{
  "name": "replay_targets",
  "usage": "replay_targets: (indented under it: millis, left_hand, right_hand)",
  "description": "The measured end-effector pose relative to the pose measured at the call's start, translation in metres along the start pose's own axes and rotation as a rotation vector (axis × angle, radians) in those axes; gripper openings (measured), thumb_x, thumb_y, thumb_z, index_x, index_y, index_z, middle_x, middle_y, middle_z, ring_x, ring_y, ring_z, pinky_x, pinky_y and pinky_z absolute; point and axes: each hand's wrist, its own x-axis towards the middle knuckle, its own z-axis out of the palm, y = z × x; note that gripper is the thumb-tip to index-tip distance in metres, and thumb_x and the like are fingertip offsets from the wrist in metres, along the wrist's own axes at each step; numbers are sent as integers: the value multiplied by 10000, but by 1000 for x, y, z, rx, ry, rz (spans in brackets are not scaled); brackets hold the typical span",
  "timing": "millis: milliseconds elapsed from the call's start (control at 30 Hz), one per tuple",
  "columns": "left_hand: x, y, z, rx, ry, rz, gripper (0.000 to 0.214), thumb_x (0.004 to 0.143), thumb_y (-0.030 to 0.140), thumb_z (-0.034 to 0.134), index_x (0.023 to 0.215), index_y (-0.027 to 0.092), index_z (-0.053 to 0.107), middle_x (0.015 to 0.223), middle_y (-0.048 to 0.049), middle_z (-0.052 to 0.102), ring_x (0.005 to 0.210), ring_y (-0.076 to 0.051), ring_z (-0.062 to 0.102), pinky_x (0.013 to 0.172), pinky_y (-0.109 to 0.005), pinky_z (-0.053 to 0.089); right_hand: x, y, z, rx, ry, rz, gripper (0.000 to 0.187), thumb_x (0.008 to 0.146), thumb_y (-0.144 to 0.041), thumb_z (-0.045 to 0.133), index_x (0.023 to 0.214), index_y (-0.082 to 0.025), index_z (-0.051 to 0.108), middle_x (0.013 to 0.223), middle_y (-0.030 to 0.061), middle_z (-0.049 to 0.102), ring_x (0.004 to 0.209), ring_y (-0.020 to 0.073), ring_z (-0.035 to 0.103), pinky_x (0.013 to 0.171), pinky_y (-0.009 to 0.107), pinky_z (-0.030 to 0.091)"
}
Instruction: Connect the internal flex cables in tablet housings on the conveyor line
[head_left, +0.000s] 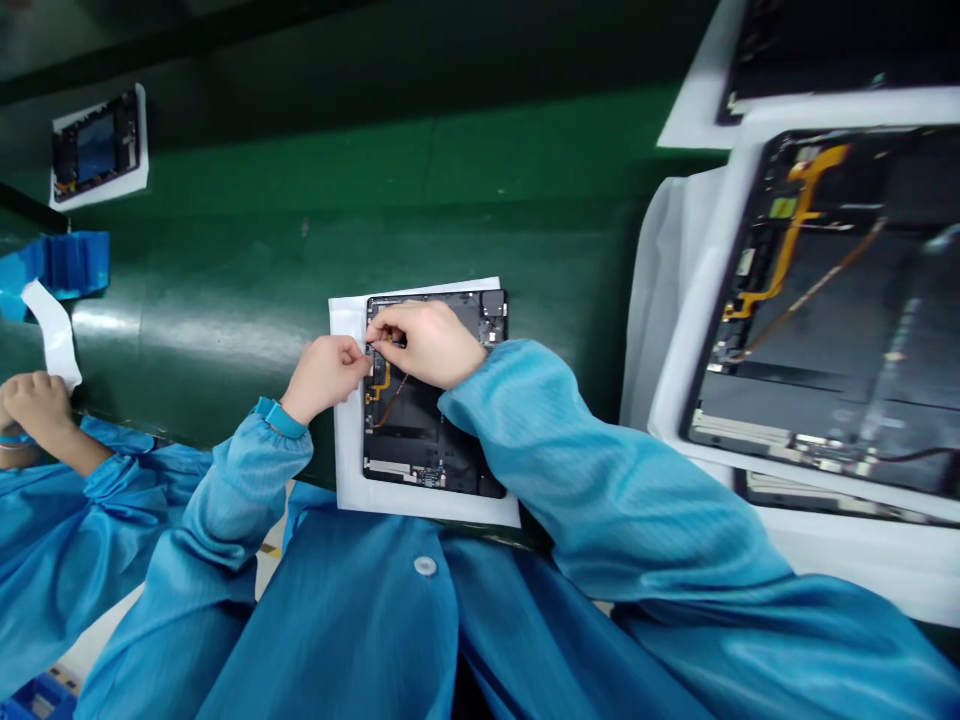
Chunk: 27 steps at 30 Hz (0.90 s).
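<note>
In front of me an opened tablet housing [465, 450] lies on a white foam sheet [349, 420]. Inside it show an orange flex cable [383, 385], a thin brown cable and small boards. My right hand [431, 340] reaches over the housing's upper part, thumb and forefinger pinched at its upper left edge. Just left of it, my left hand [330, 375] is closed in a pinch at the same edge, above the foam. The fingertips of both hands nearly meet. Whatever is between them is too small to make out.
At the right, more opened tablet housings [847, 330] are stacked between white foam sheets [667, 290]. Another tablet [97, 145] sits far left on the green table [525, 240]. A co-worker's hands [37, 410] are at the left edge, near a white strip [54, 335] and blue film [75, 262].
</note>
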Motion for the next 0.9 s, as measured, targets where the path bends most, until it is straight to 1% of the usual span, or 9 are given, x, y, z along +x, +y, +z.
replay_targets:
  millis: [167, 267, 400, 533, 633, 733, 833, 900]
  left_hand:
    - [5, 4, -1, 94, 51, 22, 232, 851, 271, 558, 634, 189, 546, 488, 53, 535, 484, -103, 509, 533, -201, 369]
    - [8, 6, -3, 174, 91, 59, 204, 835, 236, 572, 637, 187, 570, 528, 43, 554, 540, -115, 517, 575, -213, 373]
    - [10, 9, -7, 305, 142, 175, 162, 824, 193, 597, 665, 180, 618, 612, 16, 608, 594, -128, 535, 649, -238, 389]
    - [13, 13, -11, 425, 132, 252, 98, 832, 170, 604, 754, 174, 662, 715, -13, 658, 664, -153, 578, 694, -261, 412]
    - [19, 16, -14, 527, 102, 331, 132, 847, 133, 564, 805, 166, 685, 839, -49, 675, 784, -182, 614, 733, -276, 434]
    - [29, 20, -18, 594, 12, 434, 172, 863, 118, 541, 807, 151, 700, 936, -81, 666, 866, -199, 619, 782, -293, 449]
    - [40, 22, -24, 595, -100, 527, 146, 835, 100, 577, 785, 141, 709, 937, -81, 658, 866, -192, 610, 799, -290, 449]
    - [46, 22, -26, 580, -140, 566, 139, 813, 82, 592, 776, 138, 713, 926, -76, 654, 854, -183, 604, 796, -281, 445]
  right_hand:
    - [1, 0, -1, -3, -21, 9, 199, 753, -79, 583, 855, -183, 719, 807, 29, 711, 726, 171, 612, 731, 278, 448]
    - [0, 1, -1, -34, -26, -11, 204, 767, -88, 579, 864, -188, 728, 824, 36, 716, 763, 186, 616, 759, 296, 453]
    - [-12, -1, -4, -196, -26, -80, 235, 858, -112, 529, 893, -171, 754, 897, 86, 722, 873, 231, 591, 836, 349, 433]
    - [-27, -9, -11, -414, -50, -96, 290, 941, -143, 478, 922, -161, 766, 920, 113, 703, 900, 252, 532, 797, 371, 390]
    - [-33, -15, -15, -524, -65, -96, 306, 958, -137, 465, 891, -154, 763, 878, 118, 672, 873, 249, 497, 750, 371, 356]
    - [-34, -16, -16, -572, -65, -95, 308, 956, -130, 466, 859, -160, 756, 844, 118, 648, 853, 248, 476, 732, 373, 344]
    - [-33, -14, -17, -590, -69, -82, 300, 943, -120, 474, 851, -156, 757, 842, 121, 640, 851, 251, 471, 726, 377, 350]
    - [-33, -12, -18, -590, -75, -80, 302, 939, -114, 471, 865, -144, 761, 841, 123, 639, 849, 252, 473, 726, 381, 358]
